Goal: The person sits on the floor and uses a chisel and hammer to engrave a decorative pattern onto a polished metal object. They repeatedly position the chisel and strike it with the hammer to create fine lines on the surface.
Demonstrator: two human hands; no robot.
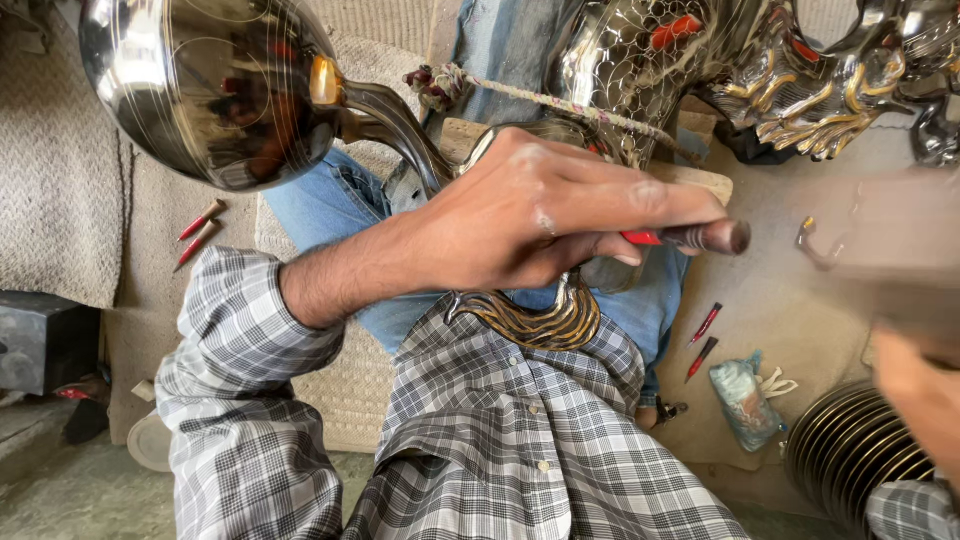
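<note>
Over the person's lap, the left hand closes its grip on a red-handled chisel set against the metal ornament, apparently mid-engraving; the blurred right hand grip cannot be told, and a steady strike seems due.

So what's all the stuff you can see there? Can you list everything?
Metal figure: one, dark silver with gold and red, top middle.
Round metal part: one, shiny dark, top left.
Chisel: one, red with dark end, in the left hand.
Loose chisels: four, red; two at left, two at right.
Rope: one, pale, across the figure.
Plastic bag: one, bluish, on the floor at right.
Ribbed disc: one, dark with gold lines, bottom right.
Mat: one, beige, under the legs.
Shirt: one, grey check.
Jeans: blue.
Left hand: fingers around the chisel.
Right hand: blurred, right edge.
</note>
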